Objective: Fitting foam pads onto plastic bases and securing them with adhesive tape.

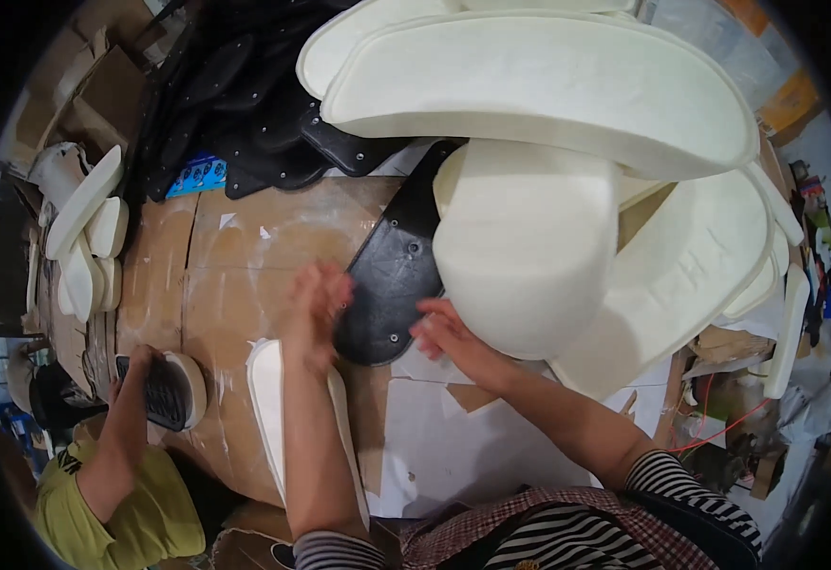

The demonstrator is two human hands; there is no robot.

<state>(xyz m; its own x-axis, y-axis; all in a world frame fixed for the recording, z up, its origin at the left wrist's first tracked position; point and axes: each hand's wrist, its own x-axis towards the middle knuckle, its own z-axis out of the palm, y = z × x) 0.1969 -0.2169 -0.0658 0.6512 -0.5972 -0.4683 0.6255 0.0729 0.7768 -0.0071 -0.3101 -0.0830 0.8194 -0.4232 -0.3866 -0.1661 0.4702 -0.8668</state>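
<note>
Cardboard tabletop (245, 256) under black panel (392, 280); co-worker (140, 508) at left.

A short row of large, letter-like marks, pale on pale, shows on the broad cream pad (661, 302) at the right; a bright blue printed sheet (205, 175) toward the back left of the surface (245, 313) bears small dark figures, its print too small to read; dark marks on the sleeve of a green shirt (145, 518) at the lower left are likewise illegible.
</note>
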